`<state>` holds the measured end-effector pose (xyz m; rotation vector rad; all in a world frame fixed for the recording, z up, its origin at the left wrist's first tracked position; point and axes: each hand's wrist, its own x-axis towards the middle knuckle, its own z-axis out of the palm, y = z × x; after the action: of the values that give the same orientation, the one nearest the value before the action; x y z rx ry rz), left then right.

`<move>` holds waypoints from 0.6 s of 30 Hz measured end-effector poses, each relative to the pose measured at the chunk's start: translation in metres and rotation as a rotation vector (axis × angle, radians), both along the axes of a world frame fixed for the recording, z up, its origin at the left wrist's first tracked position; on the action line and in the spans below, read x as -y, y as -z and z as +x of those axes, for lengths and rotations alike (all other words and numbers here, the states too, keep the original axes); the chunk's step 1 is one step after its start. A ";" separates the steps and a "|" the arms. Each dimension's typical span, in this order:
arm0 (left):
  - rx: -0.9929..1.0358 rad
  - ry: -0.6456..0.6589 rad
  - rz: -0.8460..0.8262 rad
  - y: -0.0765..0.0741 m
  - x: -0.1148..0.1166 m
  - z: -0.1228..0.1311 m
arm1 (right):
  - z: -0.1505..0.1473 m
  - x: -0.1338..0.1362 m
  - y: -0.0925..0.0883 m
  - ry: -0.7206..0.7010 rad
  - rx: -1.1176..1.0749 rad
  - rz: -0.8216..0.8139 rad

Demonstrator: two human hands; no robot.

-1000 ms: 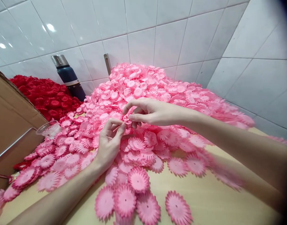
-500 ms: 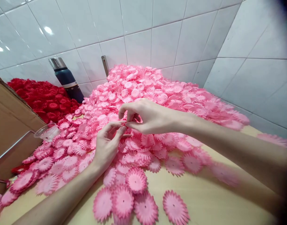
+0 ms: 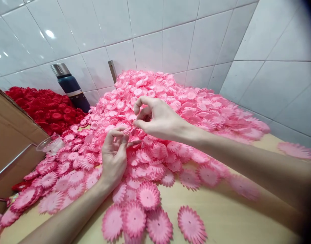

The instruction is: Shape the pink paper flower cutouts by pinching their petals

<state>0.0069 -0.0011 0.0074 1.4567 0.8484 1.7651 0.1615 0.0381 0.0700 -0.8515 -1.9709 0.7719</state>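
Observation:
A big heap of pink fabric flower petals (image 3: 170, 98) covers the wooden table (image 3: 221, 217) and rises toward the tiled corner. Above the heap's front slope my left hand (image 3: 114, 156) is closed, fingertips pinched on a small pink petal piece (image 3: 131, 130). My right hand (image 3: 155, 118) comes in from the right, with thumb and forefinger pinched on the same small piece. The two hands meet fingertip to fingertip. Several flat pink petals (image 3: 149, 195) lie below my left wrist.
A pile of red petals (image 3: 46, 108) lies at the back left beside a dark blue flask (image 3: 70, 86) with a steel cap. A cardboard box (image 3: 10, 135) stands at the left edge, with a clear plastic cup (image 3: 50, 144) by it. White tiled walls close the back and right.
Both hands have stayed together over the heap. My right hand has lifted slightly and curled its fingers tighter. My left hand's fingers have also curled in more.

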 end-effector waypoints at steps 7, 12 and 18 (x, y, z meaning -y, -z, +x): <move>-0.128 -0.001 -0.066 0.001 0.001 -0.002 | 0.005 0.000 -0.001 -0.162 0.212 0.045; -0.251 -0.043 -0.053 0.002 0.002 -0.004 | 0.007 0.001 -0.003 -0.143 0.240 0.105; -0.260 -0.074 -0.098 -0.001 0.003 -0.004 | 0.004 0.003 -0.005 -0.159 0.266 0.201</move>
<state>0.0027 -0.0043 0.0088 1.6302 1.1190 1.5830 0.1655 0.0353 0.0751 -0.7116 -2.3297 0.5580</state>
